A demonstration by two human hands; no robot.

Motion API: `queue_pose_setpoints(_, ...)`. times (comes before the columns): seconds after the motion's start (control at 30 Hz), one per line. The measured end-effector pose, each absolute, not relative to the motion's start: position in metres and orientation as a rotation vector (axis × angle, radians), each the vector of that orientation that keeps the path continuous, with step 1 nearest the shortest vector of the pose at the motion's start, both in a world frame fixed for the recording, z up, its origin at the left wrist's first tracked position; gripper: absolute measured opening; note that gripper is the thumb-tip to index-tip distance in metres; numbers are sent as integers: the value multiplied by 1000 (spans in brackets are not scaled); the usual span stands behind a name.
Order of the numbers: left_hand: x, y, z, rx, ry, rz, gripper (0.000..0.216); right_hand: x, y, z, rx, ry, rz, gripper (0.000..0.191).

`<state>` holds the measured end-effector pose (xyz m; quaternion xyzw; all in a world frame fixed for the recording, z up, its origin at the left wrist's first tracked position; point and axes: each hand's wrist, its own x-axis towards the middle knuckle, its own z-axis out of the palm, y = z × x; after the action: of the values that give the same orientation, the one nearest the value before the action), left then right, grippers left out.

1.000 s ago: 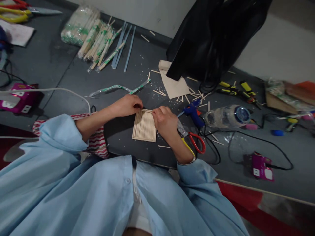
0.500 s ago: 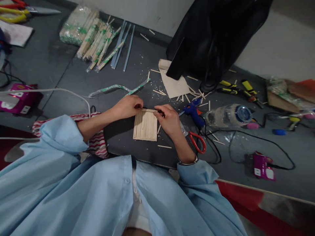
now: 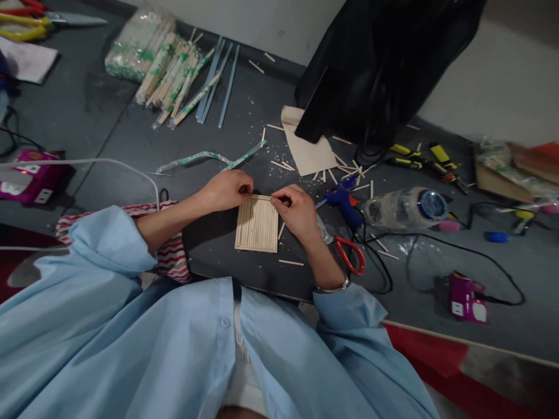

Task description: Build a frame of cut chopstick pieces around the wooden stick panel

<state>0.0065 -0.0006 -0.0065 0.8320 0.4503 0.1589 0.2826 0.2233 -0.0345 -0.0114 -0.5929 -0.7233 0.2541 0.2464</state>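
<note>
A small square panel of wooden sticks (image 3: 257,230) lies flat on the dark table in front of me, its sticks set side by side. Across its far edge runs one thin stick (image 3: 261,197). My left hand (image 3: 227,190) is closed in a pinch at the panel's far left corner. At the far right corner my right hand (image 3: 299,210) pinches the same edge, thumb and forefinger together. The fingers hide both corners. Just right of my right hand lie a blue glue gun (image 3: 344,201) and red-handled scissors (image 3: 350,256).
Wrapped chopsticks (image 3: 174,78) and grey-blue strips (image 3: 229,87) lie at the back left. Cut stick pieces are scattered near a cardboard piece (image 3: 308,148) and a black bag (image 3: 379,70). A plastic bottle (image 3: 402,208), cables and a purple box (image 3: 468,298) stand on the right.
Almost nothing differs. My right hand has shifted very slightly left along the panel's far edge; the left hand keeps its place and both stay pinched.
</note>
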Motion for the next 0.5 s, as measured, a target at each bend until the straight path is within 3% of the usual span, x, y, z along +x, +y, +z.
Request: queue_pose_setpoints(0.5,8,5,-10,2231,1158,408,21,220,-36,-17,-1632,-2004,573,12)
